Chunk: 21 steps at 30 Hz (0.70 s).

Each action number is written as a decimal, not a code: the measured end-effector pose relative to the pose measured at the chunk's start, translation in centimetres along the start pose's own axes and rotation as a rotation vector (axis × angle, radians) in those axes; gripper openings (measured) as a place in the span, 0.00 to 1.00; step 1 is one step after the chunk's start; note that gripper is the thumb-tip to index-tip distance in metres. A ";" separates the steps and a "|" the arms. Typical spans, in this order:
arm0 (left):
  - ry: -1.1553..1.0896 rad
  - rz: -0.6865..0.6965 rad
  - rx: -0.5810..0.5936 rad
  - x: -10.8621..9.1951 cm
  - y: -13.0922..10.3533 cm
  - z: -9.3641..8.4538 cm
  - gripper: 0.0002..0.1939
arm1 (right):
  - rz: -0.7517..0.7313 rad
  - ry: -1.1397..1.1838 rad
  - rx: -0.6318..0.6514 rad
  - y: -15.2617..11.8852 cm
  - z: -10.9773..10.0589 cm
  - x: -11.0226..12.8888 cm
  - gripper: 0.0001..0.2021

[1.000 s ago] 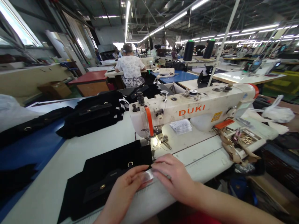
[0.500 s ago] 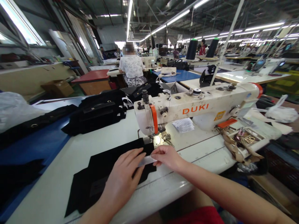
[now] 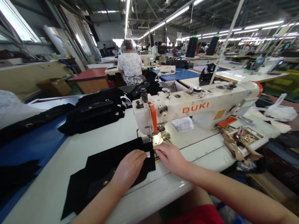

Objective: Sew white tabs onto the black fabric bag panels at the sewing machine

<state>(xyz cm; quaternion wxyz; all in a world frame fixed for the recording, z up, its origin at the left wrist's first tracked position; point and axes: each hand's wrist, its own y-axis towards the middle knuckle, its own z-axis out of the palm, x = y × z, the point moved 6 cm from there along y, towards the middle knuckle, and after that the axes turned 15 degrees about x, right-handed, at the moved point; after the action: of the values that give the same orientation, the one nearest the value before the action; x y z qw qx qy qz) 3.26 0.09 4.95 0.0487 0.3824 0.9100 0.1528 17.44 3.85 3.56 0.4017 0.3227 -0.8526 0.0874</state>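
Note:
A black fabric piece (image 3: 102, 160) lies flat on the white sewing table, its far right corner beside the needle area of the sewing machine (image 3: 173, 107). My left hand (image 3: 130, 168) rests over the fabric, its fingers pressed together. A small white label (image 3: 148, 154) shows at those fingertips, partly hidden by them. My right hand (image 3: 171, 158) is closed in a pinch at the fabric's right edge, just in front of the metal needle plate (image 3: 158, 139). What lies between its fingertips is hidden. A dark strip with a gold stud (image 3: 106, 183) sits on the fabric near my left wrist.
More black pieces (image 3: 93, 109) are piled behind on the left. White papers (image 3: 182, 124) lie under the machine arm. A tray of metal rings (image 3: 249, 137) with tan straps (image 3: 230, 144) stands on the right. A seated person (image 3: 130, 67) works ahead.
The white strip stretched between both hands now shows only as a small piece at my left fingertips. My left fingers have drawn together, and the hands have moved slightly apart.

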 end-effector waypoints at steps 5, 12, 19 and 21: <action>-0.067 -0.063 0.023 1.1 0.1 0.8 0.14 | -0.273 -0.494 0.184 -2.3 2.0 1.9 0.10; -0.032 -0.066 0.039 1.3 0.7 0.8 0.13 | -0.346 -0.615 0.220 -1.8 2.5 1.4 0.11; 0.051 -0.021 0.074 0.5 1.7 1.4 0.14 | -0.369 -0.608 0.210 -1.9 2.5 1.4 0.11; 0.058 -0.017 0.092 0.5 1.7 1.7 0.14 | -0.375 -0.609 0.207 -1.9 2.5 1.4 0.11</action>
<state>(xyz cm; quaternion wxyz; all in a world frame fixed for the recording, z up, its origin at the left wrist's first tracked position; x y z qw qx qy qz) 4.45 1.99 3.92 0.0060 0.3720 0.9202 0.1215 16.41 0.67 2.76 0.1041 0.5232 -0.8458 -0.0019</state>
